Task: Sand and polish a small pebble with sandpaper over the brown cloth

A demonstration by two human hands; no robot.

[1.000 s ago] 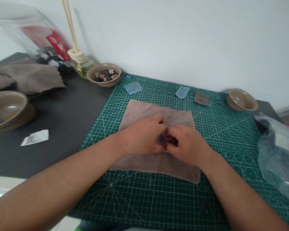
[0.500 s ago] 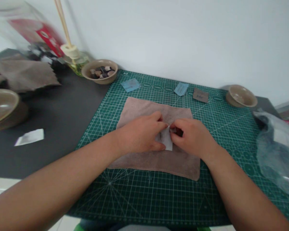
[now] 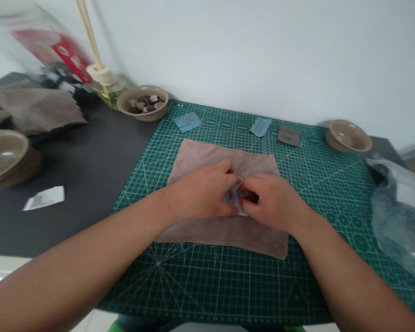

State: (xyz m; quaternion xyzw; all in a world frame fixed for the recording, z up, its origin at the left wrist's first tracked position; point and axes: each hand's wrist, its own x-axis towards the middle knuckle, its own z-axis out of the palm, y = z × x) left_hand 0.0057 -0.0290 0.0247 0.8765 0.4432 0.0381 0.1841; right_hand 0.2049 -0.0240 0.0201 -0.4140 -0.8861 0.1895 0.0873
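A mauve cloth (image 3: pixel 214 230) lies on the green cutting mat (image 3: pixel 207 281). On its middle is a small white sheet (image 3: pixel 235 196), mostly covered by my hands. My left hand (image 3: pixel 207 191) rests on the sheet's left side, thumb and fingers apart, pressing it against the cloth. Right beside it, my right hand (image 3: pixel 269 200) is closed in a pinch over the sheet; what its fingertips hold is hidden.
Two blue pieces (image 3: pixel 187 122) and a brown marked square (image 3: pixel 288 135) lie along the mat's far side. A bowl of stones (image 3: pixel 143 103), another bowl (image 3: pixel 348 136), a reed diffuser (image 3: pixel 107 85), a white scrap (image 3: pixel 44 198) and a plastic bag (image 3: pixel 401 207) surround the cloth.
My right hand has shifted slightly left and down across the white sheet, covering more of it. My left hand stays in place.
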